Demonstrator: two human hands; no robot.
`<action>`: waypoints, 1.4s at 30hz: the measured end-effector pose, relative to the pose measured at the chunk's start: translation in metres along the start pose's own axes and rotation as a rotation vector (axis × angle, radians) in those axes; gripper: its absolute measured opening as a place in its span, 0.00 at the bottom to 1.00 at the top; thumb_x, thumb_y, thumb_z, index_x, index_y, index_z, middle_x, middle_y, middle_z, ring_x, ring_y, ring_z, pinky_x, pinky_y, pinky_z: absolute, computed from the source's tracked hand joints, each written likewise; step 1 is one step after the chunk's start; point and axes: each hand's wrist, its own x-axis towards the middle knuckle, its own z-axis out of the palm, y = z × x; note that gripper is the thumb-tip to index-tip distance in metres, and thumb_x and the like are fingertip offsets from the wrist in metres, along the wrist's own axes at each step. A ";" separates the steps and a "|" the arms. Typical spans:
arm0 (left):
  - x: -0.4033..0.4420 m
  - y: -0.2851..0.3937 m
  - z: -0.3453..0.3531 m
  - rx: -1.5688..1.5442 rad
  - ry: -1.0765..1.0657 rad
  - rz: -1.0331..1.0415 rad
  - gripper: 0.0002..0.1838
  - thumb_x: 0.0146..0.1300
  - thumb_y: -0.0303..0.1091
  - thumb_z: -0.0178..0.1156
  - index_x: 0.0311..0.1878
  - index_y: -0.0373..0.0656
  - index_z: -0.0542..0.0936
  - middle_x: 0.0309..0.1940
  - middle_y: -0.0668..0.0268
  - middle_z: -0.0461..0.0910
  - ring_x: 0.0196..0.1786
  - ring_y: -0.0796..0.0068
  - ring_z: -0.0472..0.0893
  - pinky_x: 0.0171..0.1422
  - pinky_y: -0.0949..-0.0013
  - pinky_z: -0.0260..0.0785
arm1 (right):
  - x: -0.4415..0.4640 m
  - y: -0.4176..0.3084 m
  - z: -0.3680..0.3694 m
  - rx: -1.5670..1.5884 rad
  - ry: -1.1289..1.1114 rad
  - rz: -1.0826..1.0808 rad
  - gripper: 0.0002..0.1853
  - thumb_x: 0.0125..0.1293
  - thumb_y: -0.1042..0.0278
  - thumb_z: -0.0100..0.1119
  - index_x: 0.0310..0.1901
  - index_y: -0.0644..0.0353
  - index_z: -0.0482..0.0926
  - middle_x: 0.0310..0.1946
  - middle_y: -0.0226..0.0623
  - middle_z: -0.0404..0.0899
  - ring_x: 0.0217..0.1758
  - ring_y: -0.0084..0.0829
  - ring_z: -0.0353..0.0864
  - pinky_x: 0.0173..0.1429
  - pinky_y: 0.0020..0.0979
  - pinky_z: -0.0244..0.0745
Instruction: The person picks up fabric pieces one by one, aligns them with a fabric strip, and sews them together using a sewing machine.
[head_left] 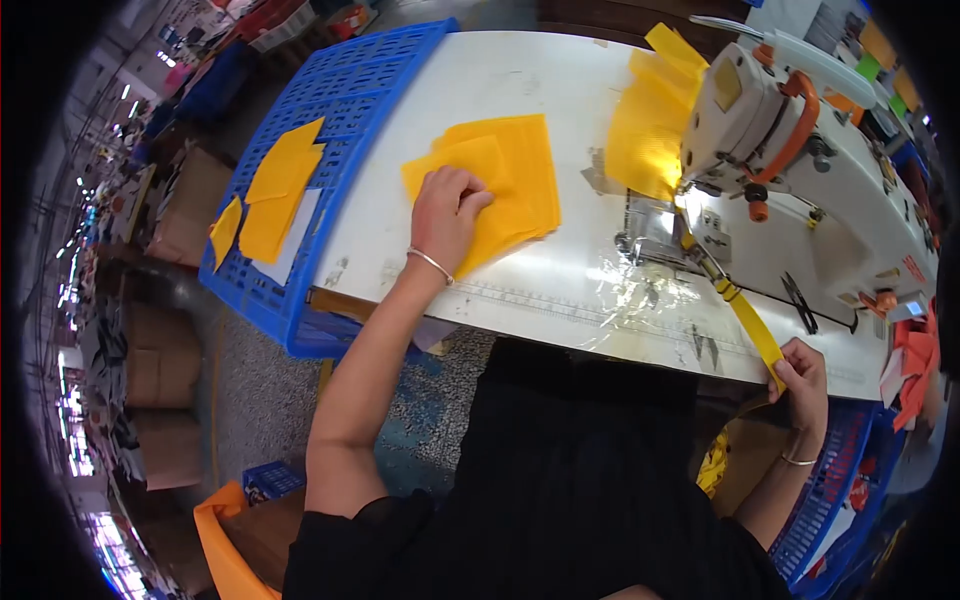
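My left hand (447,218) rests on a stack of yellow fabric pieces (528,175), its fingers curled together on the top piece. At the table's front right, my right hand (800,380) pinches a yellow binding strip (752,325) between thumb and fingers. That strip runs up through a metal guide (708,264) toward the needle area of a white sewing machine (745,110). Yellow mesh fabric (640,130) lies under the machine's lit head and spreads away behind it. A bracelet circles each wrist.
A blue plastic crate (340,130) at the left bears more yellow pieces (283,190) and a white sheet. Black thread snips (799,303) lie beside the machine. Blue baskets (825,490) and an open box stand below right. Cardboard boxes (160,355) are stacked at far left.
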 end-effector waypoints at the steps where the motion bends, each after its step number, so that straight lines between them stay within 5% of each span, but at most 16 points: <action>1: 0.001 0.001 -0.003 -0.122 -0.008 -0.115 0.05 0.64 0.28 0.65 0.41 0.39 0.83 0.34 0.67 0.79 0.39 0.72 0.75 0.49 0.74 0.68 | -0.001 0.000 0.000 -0.009 0.010 -0.004 0.06 0.66 0.72 0.62 0.37 0.64 0.75 0.20 0.33 0.77 0.14 0.20 0.70 0.21 0.18 0.69; 5: 0.011 -0.017 -0.010 -0.723 0.063 -0.464 0.05 0.70 0.28 0.61 0.44 0.38 0.84 0.37 0.70 0.83 0.37 0.81 0.76 0.46 0.79 0.68 | -0.003 0.005 -0.002 -0.024 0.028 -0.005 0.06 0.66 0.72 0.62 0.37 0.64 0.75 0.21 0.34 0.77 0.15 0.20 0.70 0.21 0.18 0.69; 8: 0.032 -0.023 -0.037 -1.182 0.257 -0.465 0.04 0.74 0.28 0.57 0.43 0.42 0.81 0.38 0.70 0.82 0.40 0.81 0.78 0.49 0.81 0.70 | -0.003 0.002 -0.005 -0.022 0.005 -0.008 0.06 0.66 0.72 0.62 0.37 0.64 0.75 0.20 0.33 0.77 0.15 0.20 0.69 0.21 0.18 0.69; 11: 0.043 0.032 -0.050 -1.242 0.109 -0.276 0.05 0.76 0.29 0.54 0.43 0.42 0.78 0.44 0.67 0.85 0.43 0.80 0.80 0.52 0.81 0.72 | -0.004 -0.003 0.000 -0.022 0.056 0.034 0.06 0.66 0.72 0.62 0.36 0.64 0.75 0.20 0.33 0.77 0.15 0.20 0.69 0.21 0.18 0.69; 13: 0.033 0.098 -0.028 -0.778 -0.090 -0.113 0.07 0.77 0.31 0.51 0.43 0.41 0.77 0.54 0.64 0.85 0.48 0.75 0.82 0.56 0.75 0.74 | -0.003 -0.004 0.000 0.001 0.022 0.031 0.07 0.66 0.72 0.63 0.36 0.65 0.76 0.20 0.33 0.77 0.15 0.20 0.69 0.21 0.19 0.70; 15: 0.012 0.118 0.013 -0.446 -0.350 0.134 0.04 0.75 0.30 0.53 0.44 0.42 0.76 0.66 0.61 0.79 0.65 0.65 0.79 0.70 0.64 0.69 | -0.004 -0.005 0.001 -0.008 0.043 0.034 0.07 0.66 0.72 0.64 0.36 0.65 0.76 0.20 0.33 0.77 0.15 0.20 0.69 0.21 0.19 0.70; 16: 0.000 0.115 0.047 -0.223 -0.223 0.576 0.06 0.73 0.31 0.56 0.48 0.41 0.77 0.68 0.60 0.76 0.71 0.61 0.75 0.75 0.60 0.66 | -0.004 -0.004 0.002 -0.008 0.044 0.032 0.07 0.66 0.72 0.64 0.36 0.65 0.76 0.20 0.34 0.77 0.15 0.20 0.69 0.21 0.19 0.70; 17: -0.010 0.106 0.076 -0.143 -0.278 0.686 0.11 0.75 0.34 0.54 0.53 0.40 0.77 0.69 0.59 0.74 0.75 0.58 0.70 0.79 0.54 0.59 | -0.003 -0.004 0.002 -0.007 0.042 0.030 0.07 0.66 0.72 0.65 0.36 0.65 0.76 0.20 0.34 0.77 0.15 0.20 0.70 0.21 0.19 0.70; 18: -0.018 0.107 0.085 -0.013 -0.520 0.585 0.18 0.76 0.41 0.53 0.60 0.40 0.75 0.72 0.58 0.71 0.78 0.58 0.65 0.82 0.54 0.53 | -0.003 -0.005 0.002 -0.005 0.039 0.028 0.07 0.66 0.73 0.65 0.36 0.65 0.76 0.20 0.34 0.77 0.15 0.20 0.70 0.21 0.19 0.70; 28: 0.012 0.109 0.092 0.050 -0.600 0.795 0.30 0.72 0.54 0.57 0.67 0.42 0.72 0.75 0.60 0.67 0.79 0.60 0.61 0.82 0.58 0.52 | -0.002 -0.004 0.000 0.020 0.022 0.021 0.08 0.66 0.73 0.67 0.36 0.65 0.76 0.20 0.33 0.77 0.15 0.20 0.71 0.22 0.19 0.71; 42: 0.028 0.112 0.105 -0.049 -0.657 0.764 0.32 0.69 0.56 0.61 0.66 0.43 0.73 0.73 0.60 0.69 0.77 0.58 0.63 0.82 0.58 0.55 | -0.003 -0.007 0.001 0.043 0.029 0.032 0.07 0.65 0.75 0.68 0.36 0.66 0.79 0.20 0.34 0.79 0.15 0.20 0.72 0.23 0.17 0.72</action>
